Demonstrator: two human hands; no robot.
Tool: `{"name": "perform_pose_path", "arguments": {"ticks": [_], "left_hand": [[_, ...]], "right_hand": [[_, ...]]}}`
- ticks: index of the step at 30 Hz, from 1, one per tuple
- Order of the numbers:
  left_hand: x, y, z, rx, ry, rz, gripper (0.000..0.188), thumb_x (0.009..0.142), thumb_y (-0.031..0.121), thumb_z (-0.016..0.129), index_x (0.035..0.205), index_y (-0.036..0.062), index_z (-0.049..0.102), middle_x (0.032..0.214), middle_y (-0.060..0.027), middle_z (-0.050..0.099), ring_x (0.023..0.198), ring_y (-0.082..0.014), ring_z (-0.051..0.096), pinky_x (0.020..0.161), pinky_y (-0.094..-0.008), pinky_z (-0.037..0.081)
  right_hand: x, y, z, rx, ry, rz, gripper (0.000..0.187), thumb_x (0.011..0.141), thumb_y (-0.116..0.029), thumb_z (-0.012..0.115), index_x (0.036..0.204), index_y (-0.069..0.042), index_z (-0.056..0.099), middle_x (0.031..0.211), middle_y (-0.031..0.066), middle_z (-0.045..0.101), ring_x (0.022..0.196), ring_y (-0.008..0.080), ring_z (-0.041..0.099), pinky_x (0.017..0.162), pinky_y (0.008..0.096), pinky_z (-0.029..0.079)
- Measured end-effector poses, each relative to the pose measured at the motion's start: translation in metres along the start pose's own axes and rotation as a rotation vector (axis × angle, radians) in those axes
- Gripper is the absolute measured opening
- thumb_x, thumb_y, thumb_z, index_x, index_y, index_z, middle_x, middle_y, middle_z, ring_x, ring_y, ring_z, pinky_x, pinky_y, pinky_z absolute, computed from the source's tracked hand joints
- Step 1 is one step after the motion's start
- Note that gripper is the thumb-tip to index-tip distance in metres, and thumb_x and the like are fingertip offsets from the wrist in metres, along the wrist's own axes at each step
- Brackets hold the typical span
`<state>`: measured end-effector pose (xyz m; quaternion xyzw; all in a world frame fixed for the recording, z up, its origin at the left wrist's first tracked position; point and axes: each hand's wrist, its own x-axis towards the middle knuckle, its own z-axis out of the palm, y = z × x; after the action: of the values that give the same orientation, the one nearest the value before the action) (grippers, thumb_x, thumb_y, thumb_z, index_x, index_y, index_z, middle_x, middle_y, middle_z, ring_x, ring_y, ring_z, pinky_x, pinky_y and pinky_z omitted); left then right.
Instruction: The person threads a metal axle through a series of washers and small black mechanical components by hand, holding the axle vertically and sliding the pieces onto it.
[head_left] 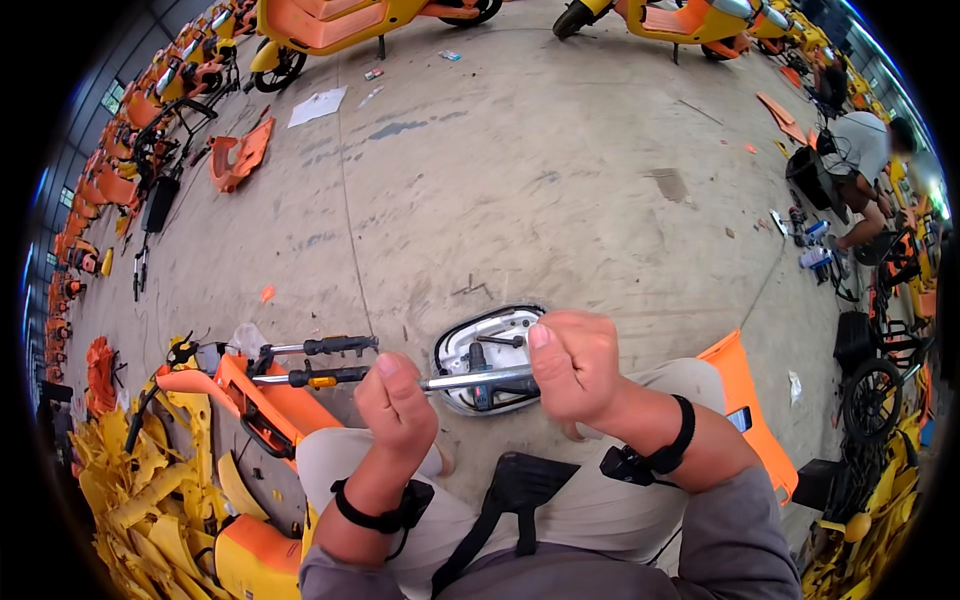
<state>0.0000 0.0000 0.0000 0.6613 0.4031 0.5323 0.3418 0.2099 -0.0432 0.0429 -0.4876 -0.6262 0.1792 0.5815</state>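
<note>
Both my hands are closed on a silver metal tube (pixel 478 380), held roughly level in front of my knees. My left hand (pixel 397 402) is a fist at its thinner left end, thumb on top. My right hand (pixel 577 366) wraps the right end and hides it. Right behind and below the tube lies an oval white shell with a black rim (pixel 455 343). Inside the shell are a dark tool-like object (pixel 479 360) and a black-headed bolt or pin (pixel 503 341); their exact kind I cannot tell.
To the left, two fork legs (pixel 325 346) with black ends rest by an orange panel (pixel 285 400). Broken yellow panels (pixel 150 480) pile up at lower left. Another orange panel (pixel 745 400) lies right of my knee. Scooters (pixel 330 25) line the back; a person (pixel 860 150) bends at far right.
</note>
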Motion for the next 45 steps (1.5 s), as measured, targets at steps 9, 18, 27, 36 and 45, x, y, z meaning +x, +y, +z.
{"name": "perform_pose_path", "arguments": {"ticks": [9, 18, 27, 36, 45], "left_hand": [[0.000, -0.003, 0.003, -0.017, -0.065, -0.084, 0.041, 0.105, 0.024, 0.043, 0.073, -0.0009, 0.050, 0.059, -0.0042, 0.048, 0.051, -0.0114, 0.044, 0.047, -0.0295, 0.036], [0.014, 0.011, 0.017, -0.638, -0.257, -0.433, 0.039, 0.104, 0.033, 0.049, 0.126, 0.0009, 0.046, 0.106, -0.0118, 0.065, 0.100, -0.0192, 0.060, 0.085, -0.0312, 0.050], [0.016, -0.004, -0.002, -0.253, -0.487, -0.539, 0.025, 0.106, 0.020, 0.047, 0.121, 0.0003, 0.045, 0.085, -0.0059, 0.059, 0.082, -0.0142, 0.058, 0.077, -0.0293, 0.048], [0.009, 0.011, -0.001, 0.228, -0.511, -0.260, 0.020, 0.096, 0.012, 0.065, 0.106, 0.0001, 0.053, 0.071, -0.0059, 0.057, 0.063, -0.0100, 0.049, 0.057, -0.0270, 0.042], [0.010, 0.010, 0.000, 0.269, -0.525, -0.218, 0.020, 0.090, 0.010, 0.069, 0.106, 0.0009, 0.060, 0.089, -0.0167, 0.066, 0.073, -0.0268, 0.067, 0.063, -0.0350, 0.051]], "right_hand": [[-0.001, 0.007, 0.001, -0.017, 0.005, 0.142, 0.041, 0.094, -0.016, 0.056, 0.056, -0.004, 0.045, 0.049, 0.0089, 0.043, 0.041, 0.0246, 0.041, 0.043, 0.0383, 0.032], [-0.008, 0.034, 0.018, 0.930, -0.043, 1.244, 0.052, 0.099, -0.041, 0.048, 0.057, -0.013, 0.035, 0.048, 0.0036, 0.037, 0.043, 0.0182, 0.043, 0.044, 0.0311, 0.035], [-0.018, 0.043, 0.027, 0.242, -0.493, 0.927, 0.052, 0.102, -0.047, 0.049, 0.116, 0.000, 0.063, 0.100, 0.0072, 0.066, 0.092, 0.0133, 0.061, 0.079, 0.0273, 0.048], [-0.007, 0.044, 0.013, 0.446, -0.493, 0.703, 0.037, 0.097, -0.026, 0.064, 0.123, 0.000, 0.059, 0.107, 0.0055, 0.066, 0.091, 0.0108, 0.061, 0.076, 0.0273, 0.050], [-0.008, 0.038, 0.013, 0.364, -0.469, 0.629, 0.038, 0.091, -0.025, 0.073, 0.120, -0.003, 0.062, 0.097, 0.0048, 0.065, 0.081, 0.0090, 0.060, 0.071, 0.0255, 0.050]]}}
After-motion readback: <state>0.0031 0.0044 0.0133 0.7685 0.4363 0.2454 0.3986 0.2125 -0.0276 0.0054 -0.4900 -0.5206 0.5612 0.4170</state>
